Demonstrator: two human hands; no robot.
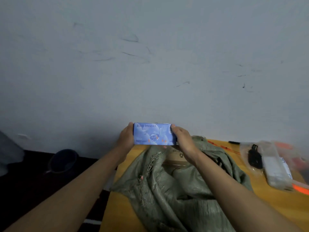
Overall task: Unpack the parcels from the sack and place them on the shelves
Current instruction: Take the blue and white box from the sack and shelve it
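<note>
While lifted clear above sack point(175, 181): blue parcel point(154, 134) gripped endwise, left hand point(125, 137) and right hand point(182, 139) clamping opposite short ends, long axis crosswise, equally near.

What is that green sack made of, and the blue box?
The green sack looks like coarse woven plastic or cloth: matte, crumpled, with frayed threads along its torn edge. The blue box, held by the left hand and right hand, seems to be smooth printed cardboard, with flat faces, straight edges and a slight sheen.
</note>
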